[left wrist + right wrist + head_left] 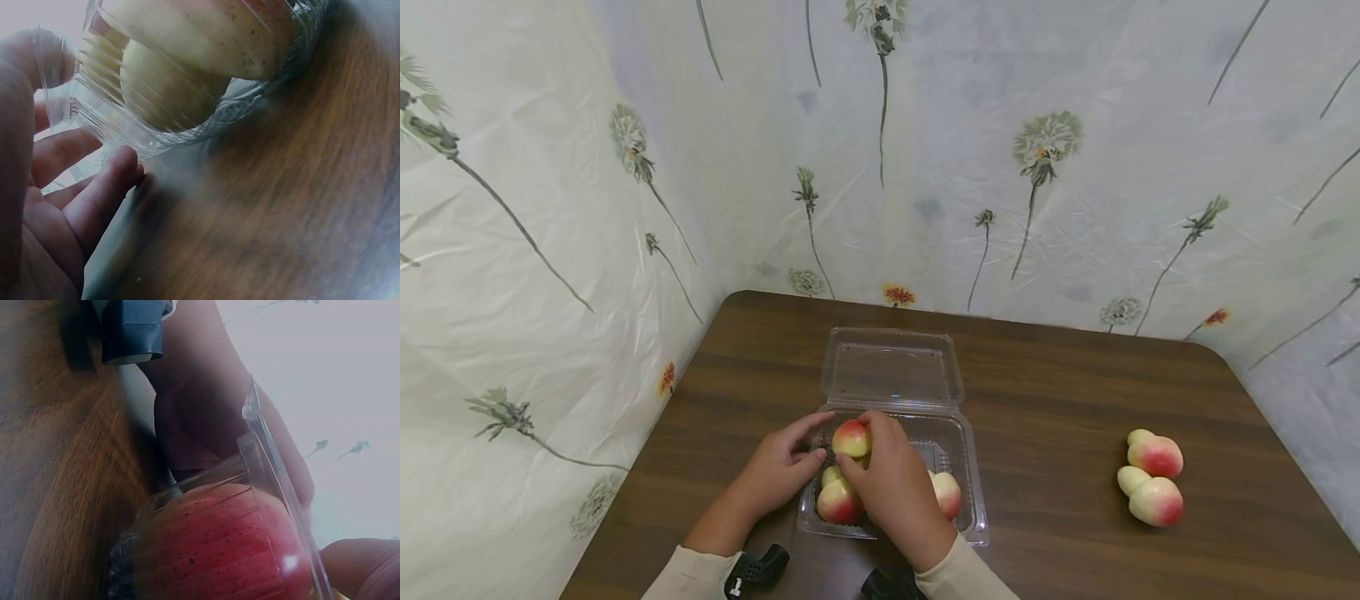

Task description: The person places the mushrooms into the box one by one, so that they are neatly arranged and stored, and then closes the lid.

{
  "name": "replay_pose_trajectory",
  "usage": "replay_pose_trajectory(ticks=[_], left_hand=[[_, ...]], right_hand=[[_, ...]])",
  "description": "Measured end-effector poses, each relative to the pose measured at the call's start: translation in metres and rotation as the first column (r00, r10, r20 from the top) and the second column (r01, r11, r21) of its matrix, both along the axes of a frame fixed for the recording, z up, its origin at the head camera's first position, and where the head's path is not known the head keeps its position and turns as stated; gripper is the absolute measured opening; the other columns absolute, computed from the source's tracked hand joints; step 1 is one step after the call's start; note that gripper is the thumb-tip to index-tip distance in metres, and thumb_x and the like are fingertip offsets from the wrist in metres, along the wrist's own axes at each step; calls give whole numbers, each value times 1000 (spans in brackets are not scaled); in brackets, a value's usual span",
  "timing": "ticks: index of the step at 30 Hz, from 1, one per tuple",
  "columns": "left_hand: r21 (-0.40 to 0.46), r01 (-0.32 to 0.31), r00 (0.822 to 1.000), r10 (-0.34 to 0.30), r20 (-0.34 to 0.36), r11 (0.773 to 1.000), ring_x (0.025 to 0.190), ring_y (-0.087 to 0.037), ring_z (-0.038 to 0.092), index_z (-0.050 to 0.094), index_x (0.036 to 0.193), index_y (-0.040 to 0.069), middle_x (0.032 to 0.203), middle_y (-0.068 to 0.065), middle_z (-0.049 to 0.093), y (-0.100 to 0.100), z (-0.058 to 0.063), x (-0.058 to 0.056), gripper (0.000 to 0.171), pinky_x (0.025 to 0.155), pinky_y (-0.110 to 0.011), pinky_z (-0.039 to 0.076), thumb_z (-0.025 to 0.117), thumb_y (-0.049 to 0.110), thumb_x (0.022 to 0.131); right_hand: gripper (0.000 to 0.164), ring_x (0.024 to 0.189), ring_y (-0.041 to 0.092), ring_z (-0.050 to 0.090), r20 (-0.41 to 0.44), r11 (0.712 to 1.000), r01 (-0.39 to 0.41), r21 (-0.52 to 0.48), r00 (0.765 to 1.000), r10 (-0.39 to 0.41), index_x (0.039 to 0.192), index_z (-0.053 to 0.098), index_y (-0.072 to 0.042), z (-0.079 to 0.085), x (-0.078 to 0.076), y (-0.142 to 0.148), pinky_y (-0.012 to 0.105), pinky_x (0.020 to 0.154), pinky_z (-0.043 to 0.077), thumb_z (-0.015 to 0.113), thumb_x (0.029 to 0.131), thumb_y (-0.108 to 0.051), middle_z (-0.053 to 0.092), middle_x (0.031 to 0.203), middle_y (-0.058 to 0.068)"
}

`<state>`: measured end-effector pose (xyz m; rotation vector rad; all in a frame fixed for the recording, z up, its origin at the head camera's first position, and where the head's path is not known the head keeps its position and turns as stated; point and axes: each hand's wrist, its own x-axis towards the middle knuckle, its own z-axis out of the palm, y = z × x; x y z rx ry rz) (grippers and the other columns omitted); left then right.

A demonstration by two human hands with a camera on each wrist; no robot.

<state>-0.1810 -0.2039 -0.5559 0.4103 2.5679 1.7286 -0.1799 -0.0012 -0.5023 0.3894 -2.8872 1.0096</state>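
A clear plastic clamshell box [977,500] lies on the table, its lid [891,367] folded back. My right hand [898,479] reaches into the tray and pinches a red-and-yellow peach [852,437] near the back left corner. At the left rim, my left hand [778,471] has its fingers loosely bent, the thumb close to that peach. In the left wrist view its fingers [103,194] lie against the ribbed wall. Another peach [838,502] with a pale yellow lobe sits in the front left; one [947,494] at the right is partly hidden by my right hand.
Two more peaches [1156,502], each with a smaller pale lobe, lie close together on the right of the brown wooden table [1045,400]. Dandelion-patterned sheeting [955,167] hangs behind and to the left. Black wrist devices [760,571] show near both sleeves.
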Motion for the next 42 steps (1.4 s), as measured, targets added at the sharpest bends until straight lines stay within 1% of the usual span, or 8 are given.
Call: replay_pose_trajectory(ticks=[3, 8, 13, 19, 24, 32, 39, 42], left_hand=[[-6, -6, 1000, 6, 2, 1000, 129, -28, 63, 55, 152, 21, 151, -9, 58, 0, 0, -1, 53, 98, -34, 56, 65, 12, 101], [-2, -10, 1000, 10, 5, 1000, 131, -27, 61, 56, 151, 21, 152, -9, 57, 0, 1, -1, 52, 98, -32, 56, 65, 12, 101], [5, -2, 1000, 2, -2, 1000, 131, -27, 61, 55, 152, 20, 154, -9, 56, 0, 2, -2, 52, 98, -32, 56, 65, 12, 101], [2, 3, 1000, -3, 2, 1000, 131, -25, 61, 55, 152, 23, 154, -7, 55, -1, 2, -3, 53, 98, -30, 55, 66, 12, 101], [-3, -7, 1000, 7, -18, 1000, 129, -27, 62, 56, 151, 23, 152, -10, 57, -1, 2, -3, 52, 97, -31, 56, 66, 13, 101], [-22, -7, 1000, 8, 17, 1000, 130, -24, 62, 55, 152, 24, 158, -7, 52, -1, 0, 5, 53, 99, -31, 54, 67, 14, 101], [-11, -3, 1000, 3, 4, 1000, 129, -24, 62, 55, 152, 26, 157, -7, 53, 0, 0, 1, 52, 98, -31, 55, 66, 16, 102], [-10, -3, 1000, 3, 2, 1000, 129, -23, 62, 55, 152, 26, 157, -7, 53, 0, 0, 1, 52, 97, -31, 55, 66, 15, 102]], right_hand=[[52, 96, 25, 69, -12, 1000, -8, 17, 1000, 8, 129, 61, -13, -1, -1, 0, 45, 77, 57, 84, 88, -35, 66, 121, 8], [48, 86, 21, 67, -22, 998, -49, 47, 999, 50, 125, 64, -11, -3, -3, 1, 39, 69, 54, 83, 87, -34, 68, 116, 7], [48, 88, 21, 67, -15, 997, -61, 49, 998, 62, 125, 66, -10, -2, -3, 1, 38, 71, 54, 82, 88, -35, 69, 117, 8], [48, 87, 20, 66, -7, 998, -48, 42, 999, 48, 126, 66, -11, 0, -3, 2, 38, 71, 54, 82, 88, -35, 68, 118, 8], [50, 93, 21, 67, -8, 999, -33, 25, 999, 34, 127, 66, -11, 2, -2, 2, 40, 76, 56, 82, 87, -36, 67, 122, 9], [52, 101, 21, 66, 17, 999, -33, -7, 999, 33, 127, 66, -13, 1, 6, 5, 41, 84, 56, 84, 86, -41, 66, 125, 7], [50, 115, 25, 67, -23, 998, -33, -57, 999, 31, 128, 66, -13, 4, 7, 12, 46, 91, 58, 83, 89, -38, 64, 131, 7], [48, 116, 26, 67, -52, 998, -34, -62, 998, 31, 126, 67, -13, 3, 7, 13, 46, 91, 58, 82, 89, -38, 64, 131, 6]])
